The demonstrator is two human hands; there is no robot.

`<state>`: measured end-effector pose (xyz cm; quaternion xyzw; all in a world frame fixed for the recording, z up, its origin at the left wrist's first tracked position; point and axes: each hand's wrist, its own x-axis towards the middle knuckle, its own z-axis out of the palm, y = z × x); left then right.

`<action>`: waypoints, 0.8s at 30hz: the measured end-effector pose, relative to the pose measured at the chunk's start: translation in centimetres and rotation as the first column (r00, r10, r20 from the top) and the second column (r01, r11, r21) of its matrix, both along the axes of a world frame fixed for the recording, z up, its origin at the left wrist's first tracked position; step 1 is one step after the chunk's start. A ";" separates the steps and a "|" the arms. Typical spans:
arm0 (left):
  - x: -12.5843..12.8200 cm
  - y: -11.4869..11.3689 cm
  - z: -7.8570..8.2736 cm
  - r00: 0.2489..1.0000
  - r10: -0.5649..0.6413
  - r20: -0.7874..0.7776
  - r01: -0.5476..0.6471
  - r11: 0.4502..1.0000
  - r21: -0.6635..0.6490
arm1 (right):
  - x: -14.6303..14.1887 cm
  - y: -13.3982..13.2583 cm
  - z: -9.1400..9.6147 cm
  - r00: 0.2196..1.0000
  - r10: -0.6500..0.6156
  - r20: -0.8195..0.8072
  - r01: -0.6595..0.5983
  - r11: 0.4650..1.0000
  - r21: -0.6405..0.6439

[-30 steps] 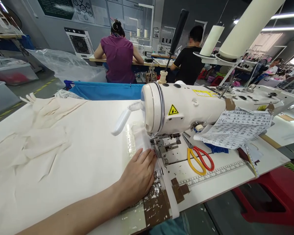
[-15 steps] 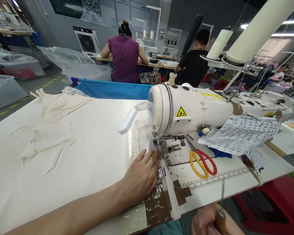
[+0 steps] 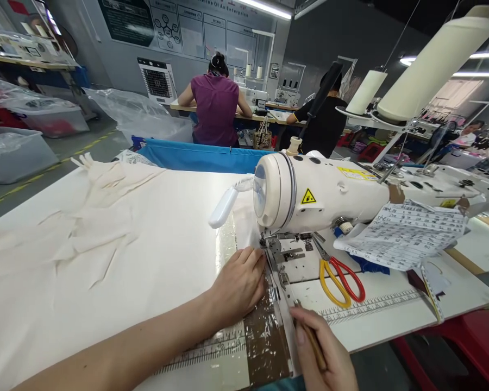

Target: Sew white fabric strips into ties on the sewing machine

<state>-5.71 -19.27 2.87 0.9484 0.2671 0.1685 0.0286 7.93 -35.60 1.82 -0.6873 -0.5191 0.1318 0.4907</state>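
My left hand (image 3: 238, 285) lies flat, fingers together, on cream fabric (image 3: 106, 255) just left of the presser foot (image 3: 275, 247) of a white sewing machine (image 3: 318, 198). My right hand (image 3: 321, 353) is at the table's front edge, fingers closed round a thin brown-handled tool (image 3: 309, 336) whose tip points up toward the needle plate (image 3: 299, 263). A narrow white strip of fabric runs from under the machine head toward me, between my two hands.
Yellow and red scissors (image 3: 342, 277) lie right of the needle plate. A printed paper sheet (image 3: 403, 233) rests on the machine bed. Brown tape patches (image 3: 264, 347) and a ruler strip mark the table. Two people sit at benches behind a blue bin (image 3: 199, 157). Thread cones (image 3: 427, 70) stand right.
My right hand has come up from below the table edge with the thin tool to beside my left hand. The camera has tilted slightly. My left hand stays on the fabric.
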 end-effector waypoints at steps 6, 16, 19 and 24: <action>0.1 1.1 -0.1 0.996 -0.066 0.067 0.066 0.998 0.010 | -0.6 4.5 0.7 0.878 0.272 0.394 -0.298 0.955 0.004; 0.0 1.3 -0.4 0.994 -0.074 0.075 0.069 0.996 0.063 | -0.9 6.1 0.9 0.748 0.166 0.643 -0.202 0.979 -0.017; 0.0 1.2 -0.4 0.994 -0.065 0.083 0.061 0.997 0.053 | -1.1 6.0 0.7 0.704 0.173 0.689 -0.182 0.981 -0.060; -0.2 1.3 -0.3 0.996 -0.026 0.090 0.027 1.000 -0.010 | -1.5 6.2 0.4 0.629 0.124 0.767 -0.070 0.992 -0.103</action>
